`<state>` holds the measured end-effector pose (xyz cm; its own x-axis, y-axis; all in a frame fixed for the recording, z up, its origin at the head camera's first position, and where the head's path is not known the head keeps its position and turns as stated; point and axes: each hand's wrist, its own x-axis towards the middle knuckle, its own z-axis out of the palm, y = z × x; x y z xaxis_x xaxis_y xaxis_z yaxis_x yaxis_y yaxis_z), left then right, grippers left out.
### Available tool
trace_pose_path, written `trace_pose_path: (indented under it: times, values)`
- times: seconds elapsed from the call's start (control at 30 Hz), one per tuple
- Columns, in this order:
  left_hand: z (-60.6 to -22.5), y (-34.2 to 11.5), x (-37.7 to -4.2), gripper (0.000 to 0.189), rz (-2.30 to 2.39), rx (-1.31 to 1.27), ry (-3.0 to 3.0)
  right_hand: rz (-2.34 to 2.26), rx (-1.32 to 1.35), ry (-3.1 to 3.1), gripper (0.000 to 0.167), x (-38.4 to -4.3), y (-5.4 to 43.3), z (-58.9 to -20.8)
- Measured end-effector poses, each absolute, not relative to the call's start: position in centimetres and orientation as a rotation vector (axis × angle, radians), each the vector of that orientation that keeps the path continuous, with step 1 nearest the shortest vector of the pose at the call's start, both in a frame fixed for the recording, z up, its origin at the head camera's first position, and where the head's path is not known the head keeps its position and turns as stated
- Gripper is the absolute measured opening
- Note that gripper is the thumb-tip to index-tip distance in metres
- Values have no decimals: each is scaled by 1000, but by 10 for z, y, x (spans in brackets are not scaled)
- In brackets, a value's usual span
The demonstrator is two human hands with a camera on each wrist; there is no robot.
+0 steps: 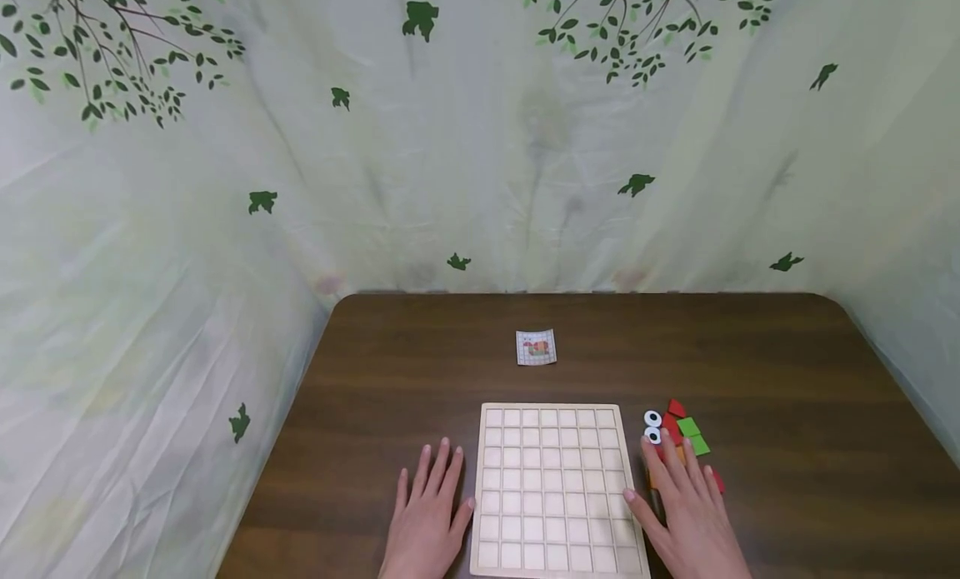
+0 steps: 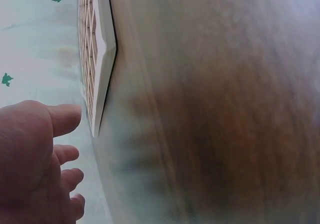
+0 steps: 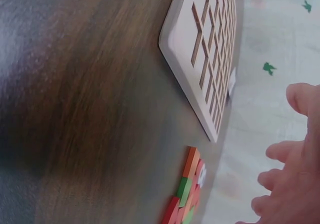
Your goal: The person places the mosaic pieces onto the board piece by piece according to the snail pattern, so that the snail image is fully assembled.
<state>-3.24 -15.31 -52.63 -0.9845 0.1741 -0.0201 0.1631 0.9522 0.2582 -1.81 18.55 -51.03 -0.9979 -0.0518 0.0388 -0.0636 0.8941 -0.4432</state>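
Note:
A pale wooden grid board (image 1: 555,481) with many square cells lies flat on the table between my hands, its cells bare. At its left side my left hand (image 1: 424,519) is spread palm down, fingers straight, thumb tip close to the board's edge. My right hand (image 1: 688,516), fingers extended and holding nothing, is over a cluster of small coloured blocks right of the board. Past its fingertips show red blocks (image 1: 671,431), green blocks (image 1: 699,444) and two eye-like white discs (image 1: 652,417). In the right wrist view, an orange block (image 3: 191,162) stands at the cluster's end. The hand partly hides the cluster from above.
A small picture card (image 1: 536,347) with a coloured figure on a grid lies beyond the board. The brown wooden table (image 1: 390,346) ends at a pale curtain (image 1: 480,146) printed with leaves and birds, which also hangs along both sides.

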Motion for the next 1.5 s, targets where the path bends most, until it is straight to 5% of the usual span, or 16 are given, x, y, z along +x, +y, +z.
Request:
trace_pose_path:
  times: [0.5,0.87,1.2,1.5]
  values:
    - [-526,-151,-29,68,422,446,3099,697,120,-3062,80,-17,187,-509]
    - [-537,-152,-23,68,379,819,3073,778,193,-2968,71,-21,210,-515]
    - [-547,-160,-19,99,621,651,2739,1021,210,-2895,61,-43,241,-522]
    - [-560,-166,-20,99,812,740,2751,895,488,-2867,50,-81,265,-532]
